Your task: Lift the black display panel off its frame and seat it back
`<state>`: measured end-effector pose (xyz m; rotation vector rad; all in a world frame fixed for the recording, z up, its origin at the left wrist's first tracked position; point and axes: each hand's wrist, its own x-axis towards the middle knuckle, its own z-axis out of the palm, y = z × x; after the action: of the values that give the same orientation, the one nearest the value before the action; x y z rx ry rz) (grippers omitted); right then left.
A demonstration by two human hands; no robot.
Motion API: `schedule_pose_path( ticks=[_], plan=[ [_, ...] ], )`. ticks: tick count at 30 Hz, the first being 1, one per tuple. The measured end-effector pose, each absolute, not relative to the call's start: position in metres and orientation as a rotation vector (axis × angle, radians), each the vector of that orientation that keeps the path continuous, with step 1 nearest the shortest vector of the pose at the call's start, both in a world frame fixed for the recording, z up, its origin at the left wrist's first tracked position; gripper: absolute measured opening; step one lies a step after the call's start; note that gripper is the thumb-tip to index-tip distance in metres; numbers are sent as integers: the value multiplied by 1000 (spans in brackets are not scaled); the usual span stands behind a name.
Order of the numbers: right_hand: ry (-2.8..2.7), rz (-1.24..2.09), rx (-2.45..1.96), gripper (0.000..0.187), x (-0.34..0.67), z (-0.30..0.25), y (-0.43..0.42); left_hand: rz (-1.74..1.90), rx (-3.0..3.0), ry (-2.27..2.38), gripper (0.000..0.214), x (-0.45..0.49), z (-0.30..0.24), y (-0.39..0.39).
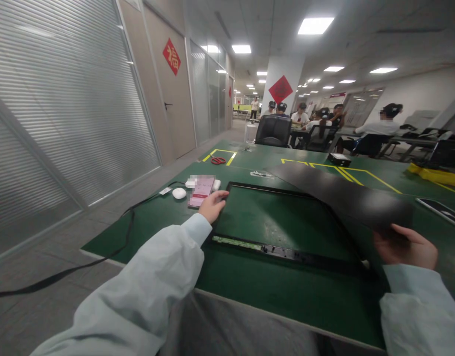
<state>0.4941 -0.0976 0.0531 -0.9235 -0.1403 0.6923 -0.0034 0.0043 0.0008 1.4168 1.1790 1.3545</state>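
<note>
My left hand [211, 206] grips the left side of a black rectangular frame [275, 189], which lies on the green tabletop. Through the frame's opening the green surface shows. Along its near side runs a strip [245, 244] with green and dark patches. My right hand [407, 247] is closed on the near right end of a thin, dark, glossy panel [346, 198]. This panel is tilted above the frame's right side and hides part of it. The fingers under the panel are out of sight.
Beside my left hand are a phone [203, 190] and a white rounded case [179, 193] near a black strap [129, 232]. Red-handled scissors [218, 160], a small black box [339, 159], a yellow item [434, 174] and another phone [442, 211] lie around. Several people sit beyond.
</note>
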Motion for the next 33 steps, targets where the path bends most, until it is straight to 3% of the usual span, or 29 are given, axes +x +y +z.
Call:
schedule_pose_path(
  ticks=[4, 8, 13, 22, 33],
  plan=[
    [-173, 828, -1058, 41, 490, 54, -103, 1365, 966, 867, 43, -2, 13, -2],
    [-334, 905, -1091, 46, 474, 56, -108, 1240, 908, 827, 52, -8, 20, -6],
    [-535, 1036, -1155, 55, 461, 56, -111, 1155, 999, 933, 41, -14, 23, -7],
    [-555, 1197, -1370, 50, 475, 44, -97, 1366, 822, 890, 27, -6, 31, -15],
    [-489, 899, -1432, 60, 495, 24, -84, 1368, 963, 747, 55, 3, 27, -21]
  ],
)
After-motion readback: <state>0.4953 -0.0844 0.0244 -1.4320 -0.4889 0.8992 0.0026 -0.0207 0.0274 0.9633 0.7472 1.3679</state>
